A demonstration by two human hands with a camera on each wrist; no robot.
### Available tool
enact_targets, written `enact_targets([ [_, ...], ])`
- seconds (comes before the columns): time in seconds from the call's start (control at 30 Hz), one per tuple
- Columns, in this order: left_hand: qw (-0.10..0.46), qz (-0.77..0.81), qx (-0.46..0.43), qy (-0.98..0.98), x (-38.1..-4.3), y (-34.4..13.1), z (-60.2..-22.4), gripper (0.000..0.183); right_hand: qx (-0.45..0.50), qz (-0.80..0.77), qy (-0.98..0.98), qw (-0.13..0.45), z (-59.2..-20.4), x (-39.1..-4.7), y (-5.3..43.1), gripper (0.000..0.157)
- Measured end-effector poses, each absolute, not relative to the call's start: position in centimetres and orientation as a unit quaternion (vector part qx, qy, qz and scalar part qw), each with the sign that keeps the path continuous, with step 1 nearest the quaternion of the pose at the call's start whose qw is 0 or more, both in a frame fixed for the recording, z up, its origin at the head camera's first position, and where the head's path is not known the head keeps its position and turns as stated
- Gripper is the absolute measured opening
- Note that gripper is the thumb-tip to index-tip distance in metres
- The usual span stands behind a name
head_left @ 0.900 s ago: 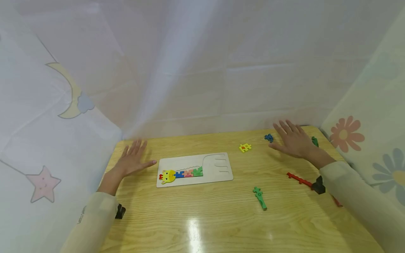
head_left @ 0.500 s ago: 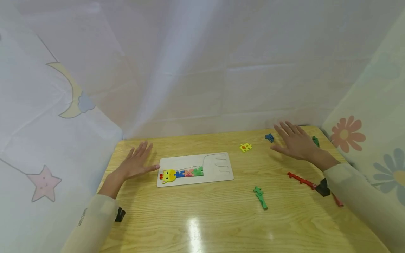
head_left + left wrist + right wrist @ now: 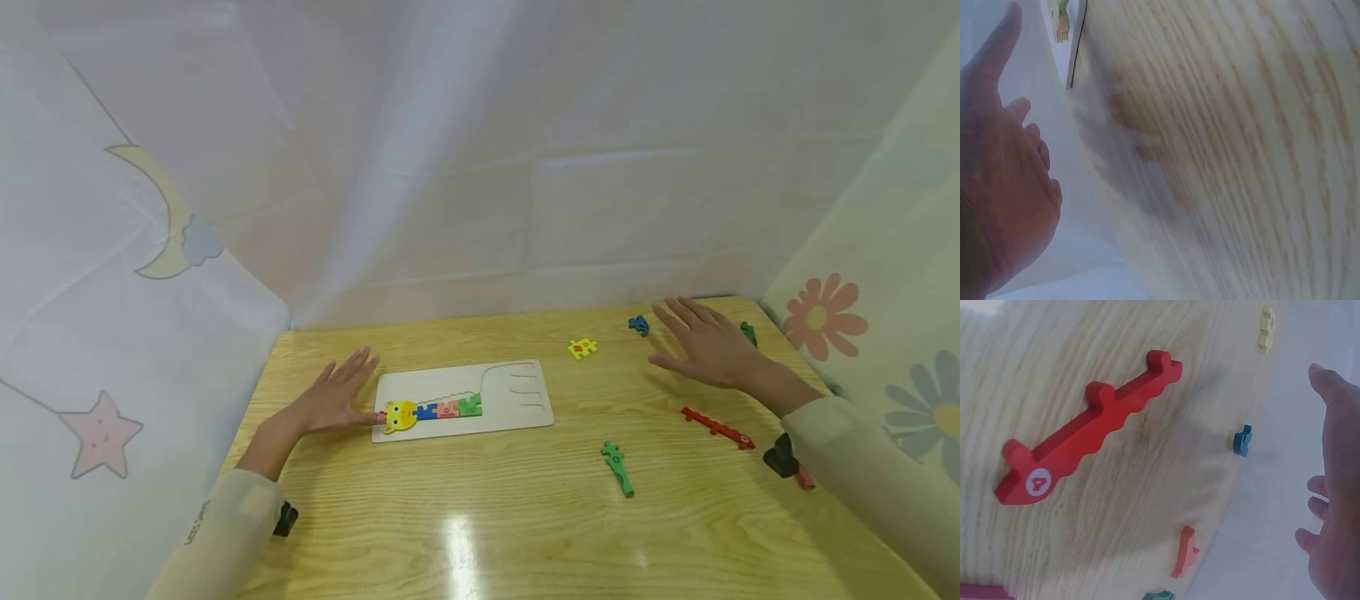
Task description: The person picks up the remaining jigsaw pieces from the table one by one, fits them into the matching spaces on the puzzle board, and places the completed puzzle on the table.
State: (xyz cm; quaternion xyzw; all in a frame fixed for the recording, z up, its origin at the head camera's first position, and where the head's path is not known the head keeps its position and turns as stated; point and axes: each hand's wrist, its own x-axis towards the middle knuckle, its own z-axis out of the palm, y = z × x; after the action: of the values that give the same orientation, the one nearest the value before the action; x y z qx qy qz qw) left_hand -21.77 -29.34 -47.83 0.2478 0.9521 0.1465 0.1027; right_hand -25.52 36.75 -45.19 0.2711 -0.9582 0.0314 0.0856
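My left hand (image 3: 337,402) is held with fingers extended over the left end of a white puzzle board (image 3: 517,423). In the head view its thumb tip overlaps the red horns of a yellow giraffe-head piece (image 3: 401,416). Blue (image 3: 427,412), pink (image 3: 447,409) and green (image 3: 470,406) neck pieces follow in a row on the board. Beyond them, an outline of body and legs shows. My right hand (image 3: 708,347) hovers, fingers extended and holding nothing, at the table's back right. Nearest it are a small blue piece (image 3: 639,325) and a dark green one (image 3: 748,333).
A yellow piece (image 3: 582,348) lies behind the board's right end. On the right are a green piece (image 3: 617,469) and a long red one (image 3: 717,428) marked 4. The right wrist view also shows a coral piece (image 3: 1185,553). Printed cloth walls (image 3: 480,208) enclose the table.
My left hand has moved right and nearer, bringing its thumb over the board's left end. The right hand has drifted slightly right and nearer, uncovering the red piece's end. The pieces stay put.
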Motion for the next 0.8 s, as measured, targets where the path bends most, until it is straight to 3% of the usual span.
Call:
enact_targets([
  [0.8, 0.098, 0.155, 0.288, 0.94, -20.5, -28.4, -48.7, 0.112, 0.296, 0.033, -0.95, 0.088, -45.3, -23.0, 38.1, 0.092],
])
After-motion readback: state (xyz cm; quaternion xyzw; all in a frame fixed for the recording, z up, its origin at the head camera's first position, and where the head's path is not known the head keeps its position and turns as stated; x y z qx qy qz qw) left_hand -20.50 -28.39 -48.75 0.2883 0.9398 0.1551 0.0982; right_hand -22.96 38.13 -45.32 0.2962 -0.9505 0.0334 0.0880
